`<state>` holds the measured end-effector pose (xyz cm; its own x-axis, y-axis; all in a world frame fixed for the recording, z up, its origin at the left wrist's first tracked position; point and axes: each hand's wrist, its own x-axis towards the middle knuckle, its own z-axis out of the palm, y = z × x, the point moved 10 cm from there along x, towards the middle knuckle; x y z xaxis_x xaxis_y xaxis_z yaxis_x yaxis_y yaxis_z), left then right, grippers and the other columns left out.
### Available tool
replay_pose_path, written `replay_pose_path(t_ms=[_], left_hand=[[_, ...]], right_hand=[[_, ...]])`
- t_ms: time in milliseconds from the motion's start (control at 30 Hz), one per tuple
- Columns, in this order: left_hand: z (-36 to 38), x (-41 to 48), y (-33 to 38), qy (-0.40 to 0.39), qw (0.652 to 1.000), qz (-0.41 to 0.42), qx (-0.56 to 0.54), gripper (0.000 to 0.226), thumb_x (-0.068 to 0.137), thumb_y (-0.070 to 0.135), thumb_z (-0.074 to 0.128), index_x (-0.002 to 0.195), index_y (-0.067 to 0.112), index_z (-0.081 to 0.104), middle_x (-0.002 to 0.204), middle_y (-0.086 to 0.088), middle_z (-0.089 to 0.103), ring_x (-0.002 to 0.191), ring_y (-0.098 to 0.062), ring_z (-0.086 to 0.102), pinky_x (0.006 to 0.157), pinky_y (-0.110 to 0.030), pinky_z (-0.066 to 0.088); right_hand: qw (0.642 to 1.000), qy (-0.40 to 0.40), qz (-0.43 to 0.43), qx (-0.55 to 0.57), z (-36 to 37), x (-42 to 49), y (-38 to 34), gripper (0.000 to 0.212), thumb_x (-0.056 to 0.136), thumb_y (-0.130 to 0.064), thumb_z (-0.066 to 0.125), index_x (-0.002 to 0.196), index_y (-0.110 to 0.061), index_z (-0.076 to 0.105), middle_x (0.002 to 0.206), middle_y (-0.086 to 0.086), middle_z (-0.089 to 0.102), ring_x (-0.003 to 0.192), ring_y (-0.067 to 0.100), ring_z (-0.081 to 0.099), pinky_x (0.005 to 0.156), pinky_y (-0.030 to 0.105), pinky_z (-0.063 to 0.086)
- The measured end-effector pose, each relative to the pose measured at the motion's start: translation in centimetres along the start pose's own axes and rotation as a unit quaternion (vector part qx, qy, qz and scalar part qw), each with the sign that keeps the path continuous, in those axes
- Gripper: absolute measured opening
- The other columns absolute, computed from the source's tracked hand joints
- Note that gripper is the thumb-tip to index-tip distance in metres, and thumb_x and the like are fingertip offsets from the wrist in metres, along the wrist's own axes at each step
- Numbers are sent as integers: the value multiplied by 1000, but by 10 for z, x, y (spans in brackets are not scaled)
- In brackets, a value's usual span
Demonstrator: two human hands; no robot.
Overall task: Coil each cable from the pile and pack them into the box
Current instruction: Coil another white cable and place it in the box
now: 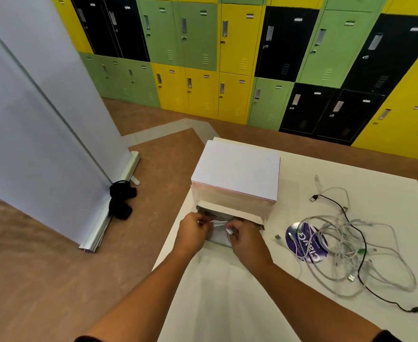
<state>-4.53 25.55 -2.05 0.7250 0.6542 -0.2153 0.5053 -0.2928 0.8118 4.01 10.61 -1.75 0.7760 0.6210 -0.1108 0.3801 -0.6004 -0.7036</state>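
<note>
Both hands meet over the open box point(236, 170), which sits at the worktop's point(227, 304) ten o'clock corner with its white lid raised at twelve o'clock of them. The left hand point(194, 233) and the right hand point(246, 239) each have their fingers clenched on an end of a short white cable bundle point(219, 224), which is stretched between them just above the box's grey inside. At three o'clock of the hands lies the tangled pile of pale cables point(346, 245), a black cable point(375, 293) threading through it, partly over a round purple sticker point(301, 239).
</note>
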Motion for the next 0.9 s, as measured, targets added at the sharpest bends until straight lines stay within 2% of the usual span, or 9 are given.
replay_pose_path(t_ms=[100, 233, 333, 433, 533, 633, 700, 833, 900], left_hand=[[1, 1, 4, 5, 999, 15, 47, 20, 93, 5, 61, 101, 9, 78, 93, -1, 72, 80, -16, 60, 74, -20, 42], [3, 3, 3, 1, 999, 18, 51, 18, 94, 8, 63, 102, 13, 79, 94, -2, 75, 79, -16, 64, 74, -24, 51], [3, 5, 3, -5, 996, 41, 75, 21, 92, 7, 63, 104, 15, 79, 99, 4, 67, 87, -14, 62, 79, -21, 50], [13, 6, -3, -35, 986, 49, 154, 21, 93, 8, 60, 105, 13, 77, 110, -1, 68, 94, -22, 65, 85, -31, 55], [20, 6, -3, -41, 974, 47, 217, 21, 93, 6, 54, 106, 11, 71, 106, -8, 69, 89, -25, 64, 83, -34, 56], [27, 3, 1, -49, 964, 52, 257, 22, 97, 7, 52, 115, 10, 65, 111, -9, 67, 95, -25, 63, 86, -29, 51], [29, 0, 3, -45, 960, 61, 269, 23, 99, 10, 53, 119, 12, 64, 114, -8, 67, 98, -24, 64, 89, -29, 51], [24, -9, 16, -15, 956, 88, 279, 19, 99, 20, 55, 113, 20, 68, 112, -3, 69, 92, -23, 65, 89, -36, 56], [28, -17, 29, -17, 956, 112, 272, 16, 100, 29, 56, 106, 21, 69, 106, 0, 70, 85, -20, 64, 85, -34, 56]], right_hand=[[992, -52, -55, -97, 19, -1, -8, 35, 97, -11, 60, 129, -22, 64, 139, -5, 54, 120, 20, 57, 101, 29, 49], [979, -77, -86, -167, 35, 1, -7, 52, 98, -9, 54, 146, -29, 46, 156, -9, 33, 132, 24, 46, 106, 33, 46], [968, -114, -113, -194, 48, -3, -4, 43, 101, -12, 47, 142, -25, 49, 153, -6, 33, 132, 23, 45, 104, 31, 47], [960, -142, -127, -205, 56, -3, -1, 41, 98, -12, 45, 134, -21, 59, 146, -3, 44, 125, 22, 51, 98, 30, 48], [958, -143, -145, -204, 56, 2, -5, 44, 96, -13, 47, 137, -24, 59, 140, -2, 53, 123, 20, 52, 104, 28, 43], [958, -154, -156, -185, 51, -2, -6, 52, 96, -13, 49, 143, -33, 52, 143, -4, 53, 127, 19, 50, 110, 30, 41], [958, -156, -169, -174, 45, -9, -5, 49, 97, -15, 49, 143, -33, 52, 145, -4, 51, 128, 19, 50, 109, 31, 42], [962, -139, -180, -153, 22, -26, 2, 36, 101, -18, 49, 135, -25, 60, 141, -3, 52, 121, 18, 53, 102, 27, 46], [965, -123, -189, -134, 3, -36, 5, 33, 101, -15, 49, 130, -21, 63, 138, -3, 53, 119, 17, 53, 99, 25, 46]])
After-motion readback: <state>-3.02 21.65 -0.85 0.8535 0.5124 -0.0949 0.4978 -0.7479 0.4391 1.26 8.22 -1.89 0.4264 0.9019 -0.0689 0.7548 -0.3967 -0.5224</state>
